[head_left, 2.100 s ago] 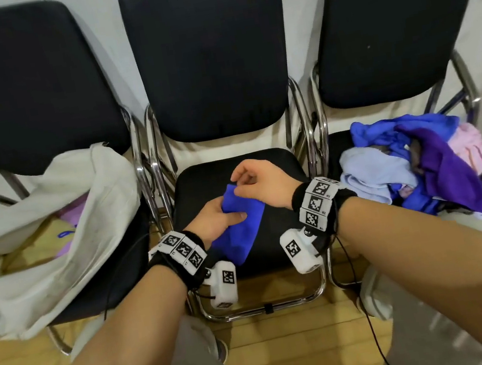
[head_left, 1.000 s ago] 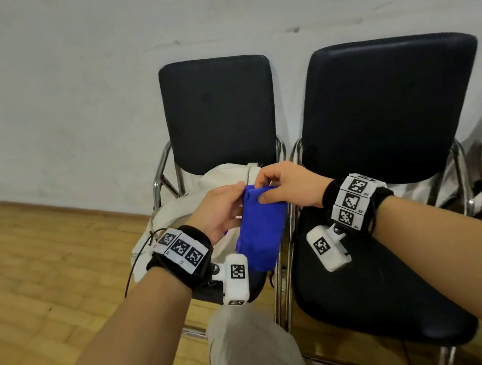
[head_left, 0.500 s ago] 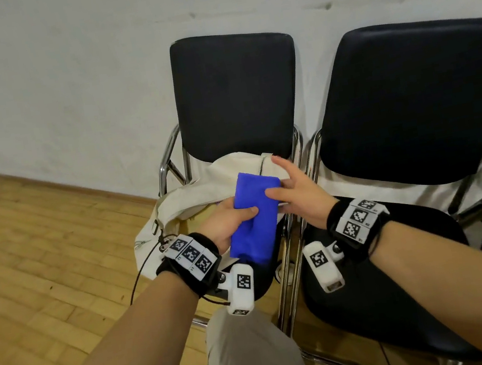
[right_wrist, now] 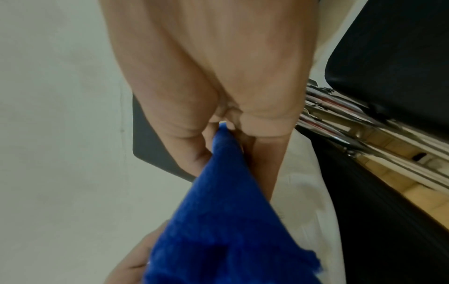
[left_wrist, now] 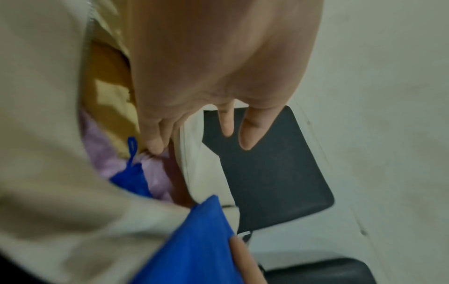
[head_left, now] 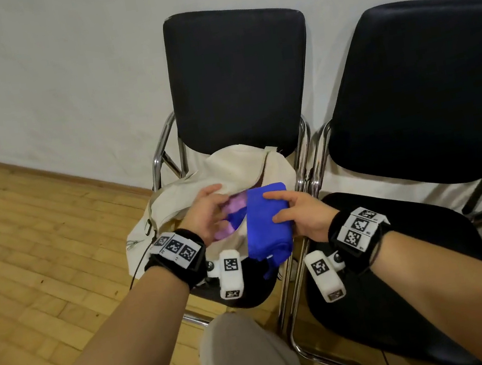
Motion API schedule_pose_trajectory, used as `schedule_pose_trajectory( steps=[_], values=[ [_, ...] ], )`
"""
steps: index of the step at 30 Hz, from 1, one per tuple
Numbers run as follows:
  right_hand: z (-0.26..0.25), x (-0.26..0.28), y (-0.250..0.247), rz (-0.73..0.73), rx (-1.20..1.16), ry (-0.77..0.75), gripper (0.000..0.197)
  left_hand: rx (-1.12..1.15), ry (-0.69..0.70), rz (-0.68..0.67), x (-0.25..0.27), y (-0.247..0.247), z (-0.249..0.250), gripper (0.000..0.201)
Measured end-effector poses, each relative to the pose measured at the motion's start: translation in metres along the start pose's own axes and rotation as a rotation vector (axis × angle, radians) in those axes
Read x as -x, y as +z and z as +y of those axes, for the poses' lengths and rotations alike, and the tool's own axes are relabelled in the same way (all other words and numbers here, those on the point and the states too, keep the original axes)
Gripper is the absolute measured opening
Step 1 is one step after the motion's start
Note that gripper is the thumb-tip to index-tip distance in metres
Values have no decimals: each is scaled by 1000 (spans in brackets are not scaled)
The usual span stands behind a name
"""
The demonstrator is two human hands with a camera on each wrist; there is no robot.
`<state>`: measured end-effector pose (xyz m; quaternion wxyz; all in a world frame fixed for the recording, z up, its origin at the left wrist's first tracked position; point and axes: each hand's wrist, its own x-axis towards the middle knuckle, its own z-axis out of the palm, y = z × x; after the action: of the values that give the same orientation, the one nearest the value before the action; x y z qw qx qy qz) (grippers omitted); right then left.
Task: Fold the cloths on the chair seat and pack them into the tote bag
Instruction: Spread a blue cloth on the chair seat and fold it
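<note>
Wooden flooring lies near; beyond it, the right hand pinches the folded blue cloth at the tote bag mouth, left hand fingers relaxed inside. Loose folds may snag the rim.

My head camera looks steeply down over both forearms at two black padded chairs. My wrist cameras sit close behind each palm, facing along the fingers. All three share the folded bright-blue cloth.
</note>
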<state>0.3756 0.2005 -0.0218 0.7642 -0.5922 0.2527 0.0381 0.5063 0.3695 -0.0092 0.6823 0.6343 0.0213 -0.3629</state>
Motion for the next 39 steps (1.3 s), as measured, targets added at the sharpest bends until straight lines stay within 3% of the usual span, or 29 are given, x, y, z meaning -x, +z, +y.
schedule_pose_trajectory(
  steps=[2, 5, 10, 15, 17, 22, 23, 27, 29, 31, 34, 37, 39],
  values=[
    [-4, -3, -2, -34, -29, 51, 56, 87, 41, 8, -9, -6, 10, 46],
    [-9, -12, 1, -63, 6, 69, 57, 243, 81, 4, -15, -9, 29, 42],
    [-10, -35, 18, -38, 113, 38, 60, 337, 141, 76, -39, -29, 54, 53],
    [-5, -61, 46, 37, 48, 75, 67, 397, 187, -51, -40, -43, 66, 74],
    [-5, -74, 57, 66, 24, 99, 69, 476, 186, -73, -44, -50, 68, 64],
    [-13, -104, 82, 81, -100, 142, 70, 450, 140, -115, -41, -57, 70, 6],
    [-16, -111, 88, 94, -163, 146, 68, 440, 131, -106, -38, -58, 70, 6],
    [-11, -148, 122, 229, -302, 96, 49, 378, 90, -91, -29, -61, 71, 42],
    [6, -176, 133, 266, -331, 52, 74, 367, 71, -112, -26, -64, 71, 53],
    [1, -168, 149, 297, -351, 8, 77, 364, 55, -138, -23, -68, 74, 56],
    [-6, -158, 161, 218, -307, -59, 60, 364, 28, -180, -21, -73, 78, 50],
    [11, -160, 168, 231, -334, 35, 67, 356, 13, -189, -23, -78, 80, 54],
    [33, -165, 167, 297, -331, 130, 62, 340, 6, -201, -24, -79, 80, 52]
  ],
)
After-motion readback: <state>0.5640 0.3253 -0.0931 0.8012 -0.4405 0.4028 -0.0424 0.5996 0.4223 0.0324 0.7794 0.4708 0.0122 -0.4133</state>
